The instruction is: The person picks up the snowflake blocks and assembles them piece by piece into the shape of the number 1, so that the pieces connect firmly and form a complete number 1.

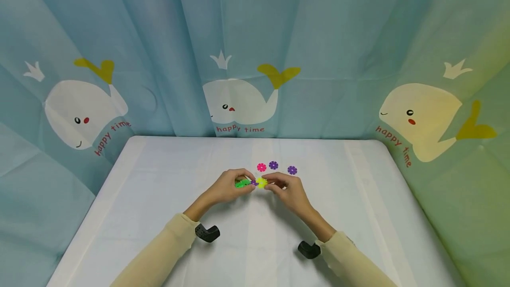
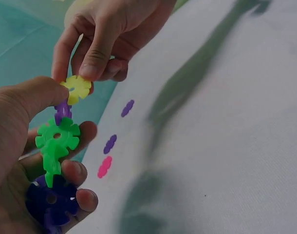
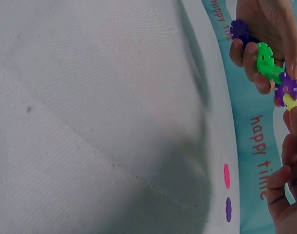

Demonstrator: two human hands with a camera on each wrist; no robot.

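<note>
A chain of notched plastic snowflake discs lies along my left hand (image 1: 231,185), whose thumb and fingers hold it near its purple link. In the left wrist view a dark purple disc (image 2: 51,200) rests in the palm, followed by green discs (image 2: 57,135), a purple disc (image 2: 63,111) and a yellow disc (image 2: 78,89) at the far end. The yellow disc is pinched between thumb and fingers of my right hand (image 1: 290,189). In the right wrist view the yellow disc (image 3: 291,103) meets the edge of the purple disc (image 3: 286,89).
Beyond the hands, a pink disc (image 1: 261,167) and two purple discs, one nearer (image 1: 273,165) and one farther right (image 1: 292,170), lie flat on the white table (image 1: 159,234). A blue curtain (image 1: 334,48) with whale prints hangs behind the table's back edge.
</note>
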